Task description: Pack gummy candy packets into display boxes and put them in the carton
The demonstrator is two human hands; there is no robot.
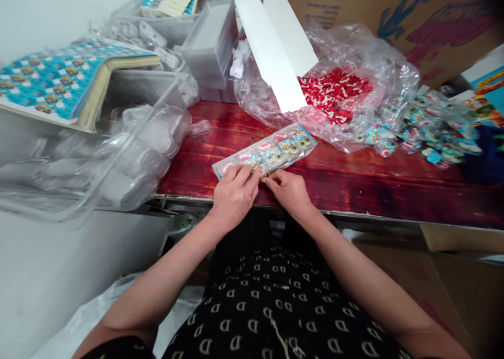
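A long, clear-fronted blister pack (271, 148) lies slantwise on the dark red table, with rows of small red, white, blue and green pieces inside. My left hand (237, 193) holds its near edge on the left, fingers bent over the top. Close beside it, my right hand (289, 191) pinches the same near edge near the middle, with thumb and index finger at the rim. The fingertips of both hands nearly meet. What lies under the left fingers is hidden.
Clear bins (90, 191) of plastic shells stand at left, with printed card stacks (51, 81) on top. A plastic bag (271, 104) holds red-and-white pieces (334, 94) behind the pack. Wrapped pieces (441, 123) heap at right. A folded white card (271, 44) and carton (354, 7) are behind.
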